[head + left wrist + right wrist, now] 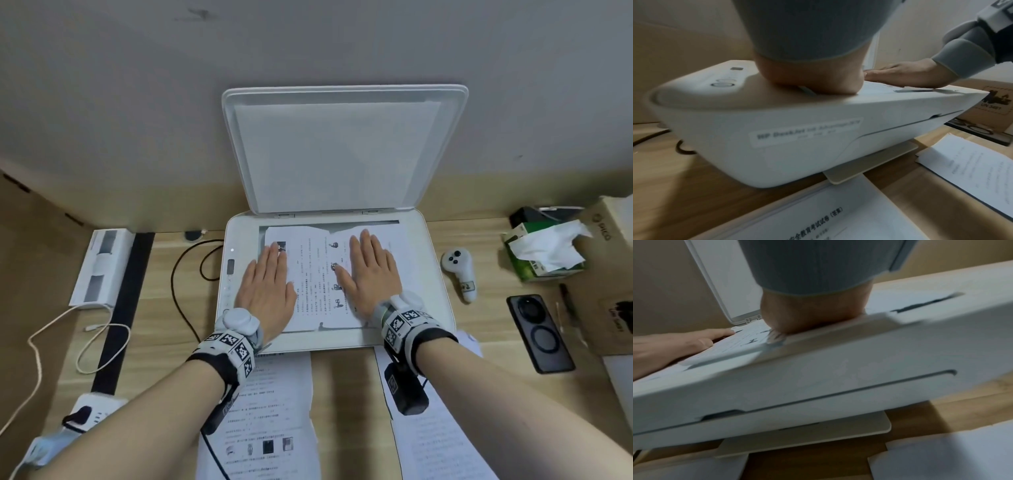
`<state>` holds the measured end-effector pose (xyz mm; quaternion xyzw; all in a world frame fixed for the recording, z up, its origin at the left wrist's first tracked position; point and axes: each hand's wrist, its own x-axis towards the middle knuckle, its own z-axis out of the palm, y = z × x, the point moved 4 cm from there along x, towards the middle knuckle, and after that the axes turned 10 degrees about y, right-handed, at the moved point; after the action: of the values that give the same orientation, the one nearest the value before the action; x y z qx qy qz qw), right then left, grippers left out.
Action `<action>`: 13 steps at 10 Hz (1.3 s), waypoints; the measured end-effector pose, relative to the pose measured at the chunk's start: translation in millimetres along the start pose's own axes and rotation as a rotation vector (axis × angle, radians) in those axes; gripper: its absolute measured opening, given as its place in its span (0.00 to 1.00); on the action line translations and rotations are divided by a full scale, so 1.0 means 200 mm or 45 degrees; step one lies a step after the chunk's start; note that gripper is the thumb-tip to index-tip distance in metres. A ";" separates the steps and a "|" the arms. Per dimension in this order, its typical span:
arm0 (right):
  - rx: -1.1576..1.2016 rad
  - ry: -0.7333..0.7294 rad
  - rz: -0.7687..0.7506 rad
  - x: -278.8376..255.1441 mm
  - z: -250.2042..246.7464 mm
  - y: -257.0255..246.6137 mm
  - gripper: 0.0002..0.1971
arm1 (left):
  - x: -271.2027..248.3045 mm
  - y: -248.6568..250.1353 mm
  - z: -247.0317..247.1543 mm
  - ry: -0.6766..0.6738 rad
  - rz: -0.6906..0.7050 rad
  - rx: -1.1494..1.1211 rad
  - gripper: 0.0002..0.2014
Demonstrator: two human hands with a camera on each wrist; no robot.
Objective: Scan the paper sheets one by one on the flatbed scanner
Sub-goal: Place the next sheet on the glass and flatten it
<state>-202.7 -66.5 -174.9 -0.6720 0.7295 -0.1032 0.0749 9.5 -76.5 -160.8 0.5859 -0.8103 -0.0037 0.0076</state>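
A white flatbed scanner (431,274) stands mid-desk with its lid (342,150) raised against the wall. A printed paper sheet (315,284) lies on the glass. My left hand (269,284) lies flat on the sheet's left side, fingers straight. My right hand (371,270) lies flat on its right side, fingers straight too. In the left wrist view the heel of my left hand (812,78) presses on the scanner (777,142), with my right hand (906,76) beyond. In the right wrist view my right hand's heel (812,313) rests on the scanner (838,369).
Two piles of printed sheets lie in front of the scanner, left (270,411) and right (442,428). A white controller (460,272), a black phone (539,332), a tissue box (544,250) and a cardboard box (613,274) sit to the right. Cables (185,274) and a power strip (101,267) lie left.
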 end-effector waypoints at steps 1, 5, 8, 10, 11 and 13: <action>-0.014 -0.010 -0.020 0.00 0.01 -0.02 0.38 | -0.02 -0.02 0.00 -0.008 -0.031 0.002 0.35; -0.031 -0.004 -0.038 0.01 0.02 -0.02 0.38 | -0.01 -0.04 0.00 -0.007 -0.069 -0.030 0.33; -0.039 -0.021 -0.066 0.01 0.02 -0.03 0.38 | -0.03 -0.08 0.01 0.013 -0.059 -0.107 0.33; -0.038 -0.029 -0.066 0.02 0.01 -0.04 0.38 | -0.01 -0.10 0.01 0.012 -0.044 -0.142 0.33; -0.049 -0.020 -0.052 0.01 0.00 -0.04 0.38 | 0.01 -0.10 0.01 -0.026 -0.006 -0.148 0.33; -0.057 -0.107 -0.045 0.04 -0.03 -0.04 0.40 | 0.08 -0.12 -0.06 -0.040 -0.004 -0.304 0.25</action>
<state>-197.7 -74.9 -166.3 -0.6901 0.7158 -0.0597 0.0885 27.7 -99.2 -149.1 0.5818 -0.8033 -0.1095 0.0646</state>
